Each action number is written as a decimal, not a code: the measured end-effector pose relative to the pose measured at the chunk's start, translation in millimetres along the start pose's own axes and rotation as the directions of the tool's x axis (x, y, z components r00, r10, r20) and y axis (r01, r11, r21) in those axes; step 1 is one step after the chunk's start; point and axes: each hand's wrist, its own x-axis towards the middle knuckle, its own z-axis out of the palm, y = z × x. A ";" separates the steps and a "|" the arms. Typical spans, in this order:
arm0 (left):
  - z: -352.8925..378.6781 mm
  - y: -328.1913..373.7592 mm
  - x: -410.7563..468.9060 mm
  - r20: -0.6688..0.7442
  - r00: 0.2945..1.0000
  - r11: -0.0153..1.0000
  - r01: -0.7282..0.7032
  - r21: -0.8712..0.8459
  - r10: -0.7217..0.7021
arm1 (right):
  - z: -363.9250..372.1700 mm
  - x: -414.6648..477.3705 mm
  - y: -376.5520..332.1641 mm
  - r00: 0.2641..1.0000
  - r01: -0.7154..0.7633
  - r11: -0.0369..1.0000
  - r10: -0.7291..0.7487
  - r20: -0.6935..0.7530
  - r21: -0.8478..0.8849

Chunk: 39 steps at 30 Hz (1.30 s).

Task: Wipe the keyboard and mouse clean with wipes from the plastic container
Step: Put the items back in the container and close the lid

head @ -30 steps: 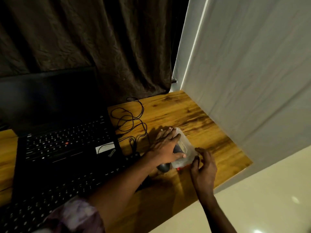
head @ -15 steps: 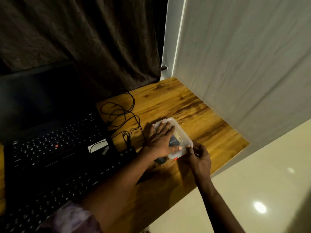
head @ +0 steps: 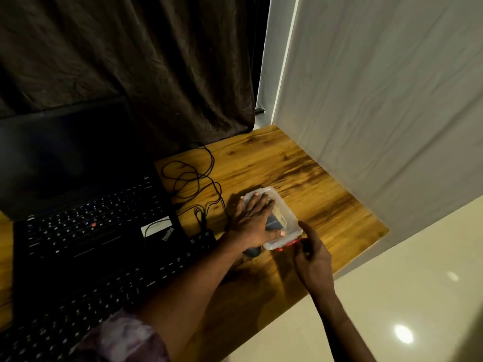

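Looking from the left, I see a black laptop (head: 86, 205) open on the wooden counter (head: 300, 176), with "ThinkPad" readable on the corner of its palm rest and a white sticker just beside that name; I cannot read the sticker. A separate black keyboard (head: 109, 291) lies in front of it, nearer me. A tangled black cable (head: 192, 178) loops on the bare wood to the right of the laptop. My left hand (head: 254, 222) lies flat, fingers spread, on the lid of the clear plastic container (head: 283, 212), pressing down rather than closing around it. Through the lid I make out a dark packet with a paler patch; its print is too small to read. A dark mouse (head: 252, 252) peeks out under my left wrist, touching the container's near corner. My right hand (head: 312, 259) sits at the container's red-lit near edge, fingers loosely curled, gripping nothing I can see.
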 end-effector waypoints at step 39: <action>-54.3 -38.8 33.4 0.248 0.901 0.804 0.431 -0.410 -0.357 | -32.5 34.2 -69.2 0.852 0.254 0.713 0.155 0.500 -0.654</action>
